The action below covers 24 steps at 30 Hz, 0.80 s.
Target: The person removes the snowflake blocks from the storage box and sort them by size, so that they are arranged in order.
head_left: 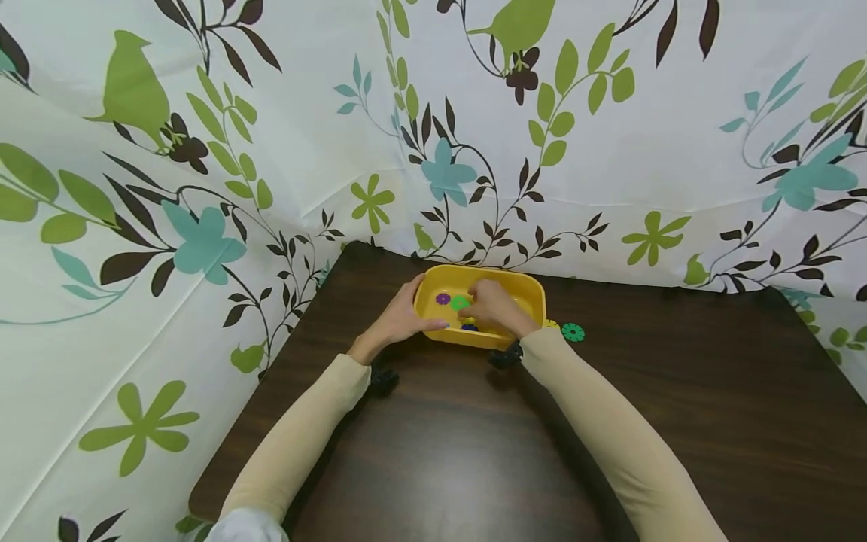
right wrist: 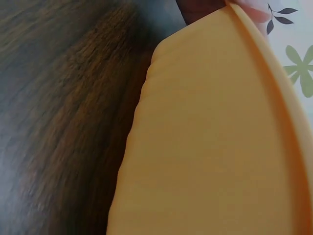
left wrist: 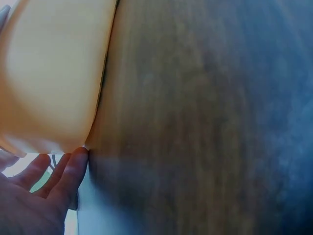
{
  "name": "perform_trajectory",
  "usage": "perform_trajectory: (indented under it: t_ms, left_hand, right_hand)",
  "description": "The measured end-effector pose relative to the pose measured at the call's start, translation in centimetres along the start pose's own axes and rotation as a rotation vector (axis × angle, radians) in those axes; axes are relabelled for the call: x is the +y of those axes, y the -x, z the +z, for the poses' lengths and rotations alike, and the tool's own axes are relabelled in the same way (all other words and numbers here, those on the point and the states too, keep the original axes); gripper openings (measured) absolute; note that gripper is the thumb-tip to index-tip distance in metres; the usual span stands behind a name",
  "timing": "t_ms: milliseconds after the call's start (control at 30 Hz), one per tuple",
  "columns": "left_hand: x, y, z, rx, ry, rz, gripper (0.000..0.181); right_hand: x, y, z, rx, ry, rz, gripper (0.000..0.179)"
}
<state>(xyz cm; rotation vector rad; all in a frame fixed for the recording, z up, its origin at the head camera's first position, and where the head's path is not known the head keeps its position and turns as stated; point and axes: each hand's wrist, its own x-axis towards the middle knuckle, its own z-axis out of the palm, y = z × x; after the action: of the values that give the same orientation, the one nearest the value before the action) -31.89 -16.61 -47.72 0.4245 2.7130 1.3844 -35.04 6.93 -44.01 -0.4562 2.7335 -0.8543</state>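
A yellow plastic bin (head_left: pixel 484 272) stands near the back edge of the dark table. My left hand (head_left: pixel 400 310) holds its left end, thumb over the near rim and fingers against the outer side; the left wrist view shows those fingers (left wrist: pixel 73 171) touching the bin wall. My right hand (head_left: pixel 500 306) reaches inside, its fingers bent beside a green flower-shaped disc (head_left: pixel 460 302). Whether they pinch a piece is hidden. A purple disc (head_left: pixel 443 299) lies on the bin floor, and a dark blue disc (head_left: pixel 470 327) shows near the front wall. In the right wrist view the bin's outer wall (right wrist: pixel 210 122) hides the fingers.
Right of the bin, a green toothed disc (head_left: pixel 573 332) lies on the wooden table (head_left: pixel 677 376), with a yellow disc (head_left: pixel 552 324) partly hidden behind the right wrist. A white cloth (head_left: pixel 291 113) with leaf and bird prints hangs along the back and left side.
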Motion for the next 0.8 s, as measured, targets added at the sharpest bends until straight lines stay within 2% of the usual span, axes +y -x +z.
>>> perform_trajectory:
  t_ms: [100, 267, 567, 800]
  left_hand:
    - [0.1, 0.0, 0.0, 0.011, -0.010, 0.008, 0.118]
    - [0.1, 0.1, 0.0, 0.029, -0.022, 0.027, 0.118]
    - [0.3, 0.2, -0.1, 0.042, -0.021, 0.023, 0.117]
    - [0.2, 0.2, 0.0, 0.048, -0.021, 0.022, 0.118]
  right_hand:
    - [-0.2, -0.7, 0.5, -0.019, 0.013, 0.023, 0.027]
    - [-0.2, -1.4, 1.1, -0.002, 0.040, 0.026, 0.026]
    - [-0.5, -1.1, 1.3, 0.029, 0.047, -0.002, 0.033]
    - [-0.7, -1.6, 1.4, 0.017, 0.022, 0.070, 0.021]
